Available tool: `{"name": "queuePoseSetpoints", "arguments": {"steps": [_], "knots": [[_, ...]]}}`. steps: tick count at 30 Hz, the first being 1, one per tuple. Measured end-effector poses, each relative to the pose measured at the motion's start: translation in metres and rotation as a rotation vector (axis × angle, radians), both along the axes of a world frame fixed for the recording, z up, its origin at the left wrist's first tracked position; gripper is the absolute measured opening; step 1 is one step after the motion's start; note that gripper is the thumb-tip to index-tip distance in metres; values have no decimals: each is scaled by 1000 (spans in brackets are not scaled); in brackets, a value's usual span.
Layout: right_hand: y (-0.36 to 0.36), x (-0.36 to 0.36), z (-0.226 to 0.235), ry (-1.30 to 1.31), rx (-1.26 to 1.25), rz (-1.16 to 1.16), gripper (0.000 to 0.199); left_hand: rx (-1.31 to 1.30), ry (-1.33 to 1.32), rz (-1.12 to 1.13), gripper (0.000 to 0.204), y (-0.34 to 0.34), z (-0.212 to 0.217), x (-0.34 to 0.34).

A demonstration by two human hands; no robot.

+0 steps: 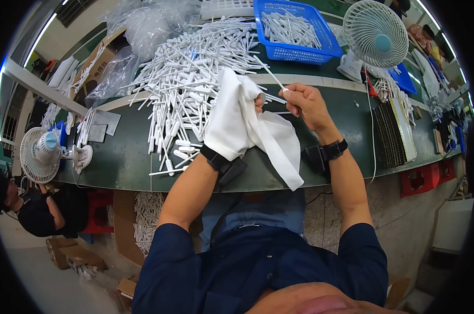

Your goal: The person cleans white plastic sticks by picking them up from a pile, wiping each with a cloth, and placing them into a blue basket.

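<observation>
My left hand [259,100] is wrapped in a white cloth [242,125] that drapes down over my wrist and off the edge of the green table [121,157]. My right hand [306,103] pinches the end of a thin white plastic stick [271,73] that slants up to the left, its other end at the cloth. A big heap of similar white sticks [187,78] lies just left of the cloth. Both wrists carry black bands.
A blue basket [294,51] with several white sticks stands at the back. A white desk fan [373,34] is to its right, another fan [40,154] at the far left. Clear plastic bags [142,26], a cardboard box [98,63] and a seated person [32,209] are to the left.
</observation>
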State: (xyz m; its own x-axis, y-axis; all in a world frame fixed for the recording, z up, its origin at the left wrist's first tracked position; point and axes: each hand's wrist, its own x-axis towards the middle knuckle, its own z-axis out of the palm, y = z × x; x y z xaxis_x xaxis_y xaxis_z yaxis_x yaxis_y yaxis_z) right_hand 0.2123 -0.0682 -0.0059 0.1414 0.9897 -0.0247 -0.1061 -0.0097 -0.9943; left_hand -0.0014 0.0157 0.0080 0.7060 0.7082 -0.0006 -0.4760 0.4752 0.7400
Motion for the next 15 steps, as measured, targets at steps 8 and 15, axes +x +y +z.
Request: {"name": "queuePoseSetpoints", "arguments": {"steps": [8,15], "knots": [[-5,-26,7,-20,-124,248,23,-153,-178,28,40,-7,9,-5],[-5,-45,5,-105,-97,297,21,188,160,45,32,-8,-11,-1]]}}
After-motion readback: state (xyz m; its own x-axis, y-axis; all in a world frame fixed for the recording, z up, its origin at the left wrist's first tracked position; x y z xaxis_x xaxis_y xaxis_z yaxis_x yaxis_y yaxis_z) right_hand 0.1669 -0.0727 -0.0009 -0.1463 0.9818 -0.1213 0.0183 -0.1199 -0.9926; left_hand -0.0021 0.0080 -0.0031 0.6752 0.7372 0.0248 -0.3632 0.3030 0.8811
